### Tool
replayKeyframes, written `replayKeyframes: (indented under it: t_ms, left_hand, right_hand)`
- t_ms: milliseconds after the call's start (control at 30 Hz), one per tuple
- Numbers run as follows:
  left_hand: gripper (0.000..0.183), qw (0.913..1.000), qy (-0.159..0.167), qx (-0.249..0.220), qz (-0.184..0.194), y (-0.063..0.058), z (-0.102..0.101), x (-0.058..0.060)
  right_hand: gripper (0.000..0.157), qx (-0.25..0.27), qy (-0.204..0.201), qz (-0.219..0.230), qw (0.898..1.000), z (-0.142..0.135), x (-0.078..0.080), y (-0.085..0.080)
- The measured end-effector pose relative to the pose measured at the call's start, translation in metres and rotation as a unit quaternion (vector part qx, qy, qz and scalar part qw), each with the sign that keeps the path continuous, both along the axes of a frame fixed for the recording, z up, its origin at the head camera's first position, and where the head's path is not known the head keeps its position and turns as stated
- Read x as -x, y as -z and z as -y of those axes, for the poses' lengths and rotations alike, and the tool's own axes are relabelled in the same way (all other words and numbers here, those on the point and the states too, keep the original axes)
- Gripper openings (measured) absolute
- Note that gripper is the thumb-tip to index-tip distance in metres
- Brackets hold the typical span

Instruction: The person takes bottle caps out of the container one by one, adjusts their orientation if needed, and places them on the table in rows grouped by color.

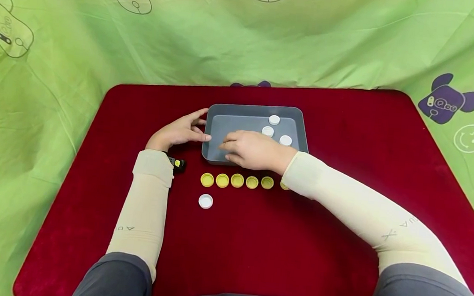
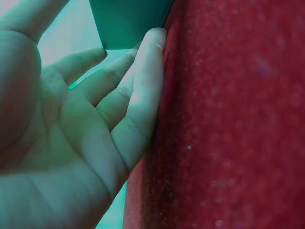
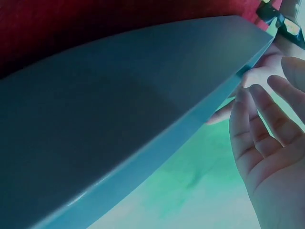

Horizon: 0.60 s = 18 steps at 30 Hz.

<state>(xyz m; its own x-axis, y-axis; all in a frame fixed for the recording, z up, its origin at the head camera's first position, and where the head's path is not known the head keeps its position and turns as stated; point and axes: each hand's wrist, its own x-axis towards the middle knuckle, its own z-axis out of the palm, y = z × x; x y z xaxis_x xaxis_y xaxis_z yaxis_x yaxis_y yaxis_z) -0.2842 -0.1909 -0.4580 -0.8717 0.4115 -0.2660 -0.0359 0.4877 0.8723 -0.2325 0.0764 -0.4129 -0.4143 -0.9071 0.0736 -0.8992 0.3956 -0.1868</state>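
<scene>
Tray: grey tray [image 1: 233,120] at the middle of the far half of the red table [image 1: 262,244].
Left hand [image 1: 180,130]: grips the tray's left side, thumb over the rim, fingers against the outside.
Right hand [image 1: 254,149]: apart from the left, over the tray's near side, fingers loosely bent, nothing seen in them.
White caps [image 1: 267,131]: three in the tray's right half, flat tops up.
Yellow caps [image 1: 237,180]: hollow sides up, in a left-to-right row just near of the tray; the rightmost partly behind the right sleeve [image 1: 342,197].
Lone white cap [image 1: 205,201]: hollow side up, near of the row's left end.
Backdrop [image 1: 212,47]: green cloth beyond the table.
</scene>
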Motion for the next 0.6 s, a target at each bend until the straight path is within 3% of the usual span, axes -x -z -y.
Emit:
replayKeyframes:
  t_ms: [600]
  left_hand:
    - [0.098,0.9999,-0.008,-0.004,0.011,-0.003,-0.002,-0.002]
  right_hand:
    - [0.04,-0.039,0.037,0.012,0.998,-0.004,0.024,0.005]
